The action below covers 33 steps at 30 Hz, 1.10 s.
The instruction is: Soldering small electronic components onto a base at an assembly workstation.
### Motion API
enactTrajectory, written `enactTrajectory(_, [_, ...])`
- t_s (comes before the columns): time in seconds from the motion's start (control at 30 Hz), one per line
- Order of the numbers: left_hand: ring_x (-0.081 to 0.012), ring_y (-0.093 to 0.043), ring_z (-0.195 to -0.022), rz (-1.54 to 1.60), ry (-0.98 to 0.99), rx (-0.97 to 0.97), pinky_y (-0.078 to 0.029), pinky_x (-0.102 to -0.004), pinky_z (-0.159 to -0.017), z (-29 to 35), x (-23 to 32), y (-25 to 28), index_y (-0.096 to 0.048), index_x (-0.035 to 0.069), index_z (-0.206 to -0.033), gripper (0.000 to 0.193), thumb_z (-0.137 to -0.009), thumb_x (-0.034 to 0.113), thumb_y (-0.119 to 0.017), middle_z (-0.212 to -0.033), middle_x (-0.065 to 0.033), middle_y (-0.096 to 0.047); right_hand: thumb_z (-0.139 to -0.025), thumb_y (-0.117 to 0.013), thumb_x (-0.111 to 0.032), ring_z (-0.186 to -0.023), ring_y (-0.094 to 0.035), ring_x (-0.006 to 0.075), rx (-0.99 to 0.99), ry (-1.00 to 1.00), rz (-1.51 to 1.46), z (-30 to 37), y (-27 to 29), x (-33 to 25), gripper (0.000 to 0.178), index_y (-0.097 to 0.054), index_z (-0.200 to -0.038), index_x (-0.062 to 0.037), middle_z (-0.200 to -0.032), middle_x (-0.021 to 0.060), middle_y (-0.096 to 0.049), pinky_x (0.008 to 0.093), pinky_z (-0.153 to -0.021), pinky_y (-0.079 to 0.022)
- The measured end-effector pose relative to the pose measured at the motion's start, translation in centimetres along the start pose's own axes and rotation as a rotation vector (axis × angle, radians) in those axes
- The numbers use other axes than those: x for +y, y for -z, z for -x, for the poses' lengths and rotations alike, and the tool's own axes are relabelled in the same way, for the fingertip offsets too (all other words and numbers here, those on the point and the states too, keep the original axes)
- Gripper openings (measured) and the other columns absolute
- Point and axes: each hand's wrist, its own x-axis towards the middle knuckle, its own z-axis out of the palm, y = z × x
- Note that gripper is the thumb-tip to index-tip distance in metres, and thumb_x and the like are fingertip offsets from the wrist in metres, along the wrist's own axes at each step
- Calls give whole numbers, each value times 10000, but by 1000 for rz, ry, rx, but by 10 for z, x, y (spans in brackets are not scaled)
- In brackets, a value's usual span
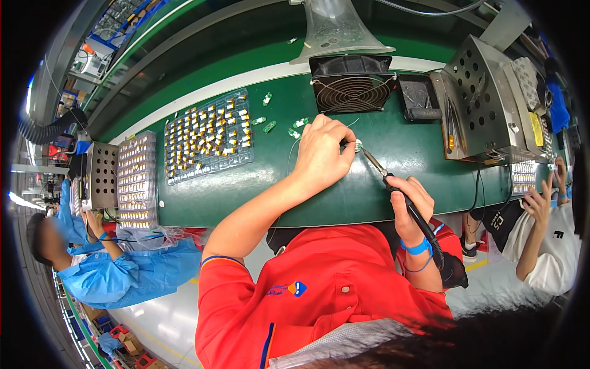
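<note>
A small part (358,145) is pinched by the left hand (321,154) on the bench (381,178), met from lower right by the soldering iron (393,184) gripped in the right hand (410,200).

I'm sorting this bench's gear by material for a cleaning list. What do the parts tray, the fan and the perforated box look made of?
Parts tray: clear, glossy moulded plastic, since the green bench top shows through its pockets. Fan: matt black housing, probably plastic, with a thin bright wire guard, likely metal. Perforated box: dull grey sheet metal, with punched round holes and folded edges.
</note>
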Motion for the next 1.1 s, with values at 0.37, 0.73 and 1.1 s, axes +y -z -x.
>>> enactTrajectory(0.37, [-260,-563,-857,-48,-27,33,-445,-375,-791,2,1,-2,-648,34,-743,47,-707,43,-675,-811,-58,-659,-874,-620,-99,-563,-436,160,2,-8,11,0,0,0,178,-657,-979,40,-618,62,-499,282,-523,-334])
enactTrajectory(0.73, [-259,-556,-842,-64,-64,38,-430,-376,-774,2,5,-2,-640,44,-751,53,-712,41,-675,-810,-55,-647,-882,-615,-108,-570,-449,154,32,4,12,2,5,-4,183,-653,-980,42,-627,68,-512,277,-525,-339])
enactTrajectory(1.1, [-246,-553,-836,-200,-257,83,-409,-369,-719,3,7,-3,-603,59,-794,147,-694,30,-707,-800,-47,-615,-876,-625,-91,-559,-444,158,34,15,10,0,4,-6,168,-654,-971,44,-619,64,-500,281,-522,-341])
